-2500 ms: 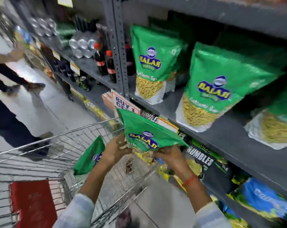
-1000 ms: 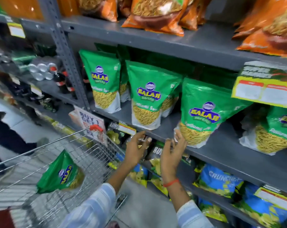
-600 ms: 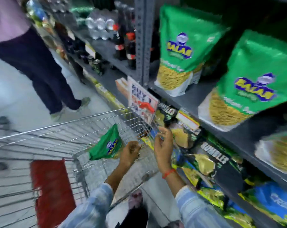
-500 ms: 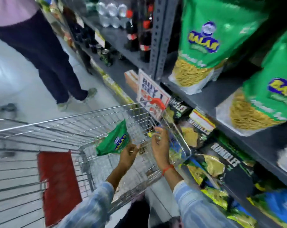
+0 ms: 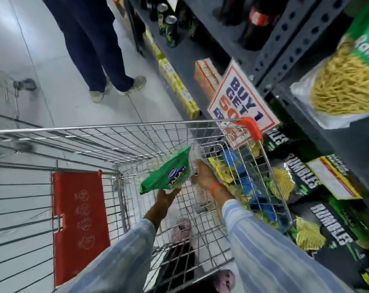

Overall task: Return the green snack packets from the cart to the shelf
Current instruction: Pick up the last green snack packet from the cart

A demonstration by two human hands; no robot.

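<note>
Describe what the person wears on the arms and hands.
Both arms wear long, loose sleeves in pale blue with soft white stripes, left sleeve and right sleeve. The hands are bare, no gloves. A thin orange-red band circles the right wrist.

Green snack packet (image 5: 168,172) with a blue-yellow logo, tilted, held up inside the wire cart (image 5: 137,132)

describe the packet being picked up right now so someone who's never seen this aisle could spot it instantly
Start at the wire shopping cart beside the grey shelf. Inside its basket, near the far right corner, the left hand holds a green snack packet from below, with the right hand alongside. It is the only packet in the cart; similar green ones stand on the shelf, and the black and blue bags lie outside the wire.
</note>
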